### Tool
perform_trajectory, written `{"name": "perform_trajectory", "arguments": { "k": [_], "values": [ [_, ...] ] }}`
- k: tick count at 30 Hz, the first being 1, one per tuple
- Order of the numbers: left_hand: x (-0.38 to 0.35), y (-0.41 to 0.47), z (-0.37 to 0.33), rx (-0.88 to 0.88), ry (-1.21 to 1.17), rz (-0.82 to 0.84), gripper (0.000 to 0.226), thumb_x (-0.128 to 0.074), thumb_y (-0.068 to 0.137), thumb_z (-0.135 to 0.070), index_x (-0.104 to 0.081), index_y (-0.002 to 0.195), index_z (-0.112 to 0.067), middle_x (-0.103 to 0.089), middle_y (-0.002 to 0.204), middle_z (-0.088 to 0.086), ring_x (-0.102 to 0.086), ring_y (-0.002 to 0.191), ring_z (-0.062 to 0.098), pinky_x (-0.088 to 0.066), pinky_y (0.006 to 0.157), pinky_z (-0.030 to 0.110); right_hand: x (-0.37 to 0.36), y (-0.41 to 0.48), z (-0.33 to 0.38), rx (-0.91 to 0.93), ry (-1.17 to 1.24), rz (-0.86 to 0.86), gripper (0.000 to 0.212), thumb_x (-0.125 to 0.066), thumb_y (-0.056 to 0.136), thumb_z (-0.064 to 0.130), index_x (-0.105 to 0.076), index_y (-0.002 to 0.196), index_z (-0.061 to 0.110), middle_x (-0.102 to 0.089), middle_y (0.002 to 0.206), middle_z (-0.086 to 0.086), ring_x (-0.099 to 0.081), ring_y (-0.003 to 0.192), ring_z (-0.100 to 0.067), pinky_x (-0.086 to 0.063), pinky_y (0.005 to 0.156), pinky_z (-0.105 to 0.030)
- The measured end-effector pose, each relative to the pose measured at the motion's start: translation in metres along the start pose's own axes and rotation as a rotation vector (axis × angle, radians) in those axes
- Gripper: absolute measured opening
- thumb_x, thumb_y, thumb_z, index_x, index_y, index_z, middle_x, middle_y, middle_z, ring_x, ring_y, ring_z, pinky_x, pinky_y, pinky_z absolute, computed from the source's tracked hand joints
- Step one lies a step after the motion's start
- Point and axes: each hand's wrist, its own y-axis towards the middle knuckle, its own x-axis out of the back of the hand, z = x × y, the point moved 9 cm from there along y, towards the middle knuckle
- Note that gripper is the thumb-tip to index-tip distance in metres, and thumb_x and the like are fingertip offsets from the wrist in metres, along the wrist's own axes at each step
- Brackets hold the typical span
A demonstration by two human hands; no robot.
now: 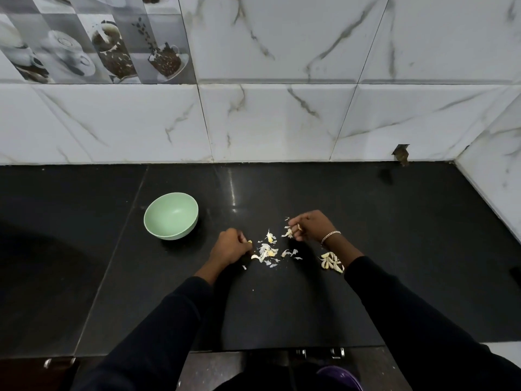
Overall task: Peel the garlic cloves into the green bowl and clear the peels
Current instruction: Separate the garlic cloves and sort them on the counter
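Note:
A pale green bowl (171, 216) stands on the black counter, left of my hands; its inside looks bare. My left hand (229, 246) is curled, with a small yellowish garlic piece (249, 242) pinched at its fingertips. My right hand (311, 224) is curled too, holding a bit of garlic or peel (299, 227) between its fingers. Between the hands lies a scatter of white peels and garlic bits (267, 251). A small pile of unpeeled cloves (332, 261) sits by my right wrist.
The black counter (394, 249) meets a marble-tiled wall at the back and on the right. The counter's front edge runs near the bottom, with drawer handles (337, 352) below it. A purple object (338, 376) shows at the bottom edge.

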Motion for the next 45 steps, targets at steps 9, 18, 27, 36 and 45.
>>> {"name": "perform_trajectory", "arguments": {
  "k": [9,18,27,36,45],
  "values": [
    [0.002,-0.012,-0.003,0.097,-1.127,0.076,0.016,-0.052,0.096,0.007,-0.064,0.086,0.003,-0.074,0.09,0.017,-0.075,0.082,0.019,-0.059,0.073,0.017,-0.023,-0.001,-0.021,0.083,-0.412,0.047,0.021,-0.065,0.085,0.017,-0.069,0.067,0.008,-0.059,0.062,-0.002,-0.053,0.051,-0.014,-0.045,0.052,-0.023],
    [0.007,-0.019,-0.026,0.045,-1.313,0.163,0.024,-0.043,0.093,0.015,-0.059,0.085,-0.001,-0.073,0.095,0.021,-0.075,0.09,0.028,-0.06,0.078,0.022,-0.056,0.002,-0.02,0.21,-0.929,0.162,0.018,-0.079,0.082,0.027,-0.071,0.079,0.012,-0.073,0.092,-0.008,-0.066,0.088,-0.021,-0.05,0.075,-0.028],
    [0.0,-0.015,-0.015,0.14,-1.247,0.135,0.017,-0.049,0.098,0.008,-0.064,0.104,0.005,-0.072,0.091,0.021,-0.076,0.077,0.022,-0.06,0.067,0.019,-0.057,0.0,-0.019,0.232,-0.913,0.113,0.02,-0.064,0.076,0.011,-0.06,0.059,0.02,-0.073,0.076,-0.004,-0.07,0.077,-0.019,-0.058,0.074,-0.03],
    [-0.006,-0.015,0.003,0.158,-0.825,0.033,0.015,-0.054,0.097,0.007,-0.064,0.086,0.006,-0.063,0.072,0.016,-0.062,0.046,0.012,-0.052,0.049,0.017,-0.029,-0.017,-0.026,0.04,-0.242,0.071,0.016,-0.057,0.079,-0.004,-0.069,0.08,0.007,-0.068,0.059,-0.006,-0.054,0.045,-0.004,-0.037,0.044,-0.017],
    [-0.013,-0.018,0.004,0.156,-0.733,-0.022,0.016,-0.049,0.096,0.012,-0.06,0.086,0.005,-0.063,0.07,0.018,-0.062,0.046,0.019,-0.056,0.049,0.024,-0.044,-0.029,-0.04,-0.068,0.222,0.329,0.029,-0.051,0.1,0.001,-0.07,0.12,0.009,-0.068,0.079,-0.007,-0.059,0.066,-0.01,-0.055,0.064,-0.023]
  ]
}}
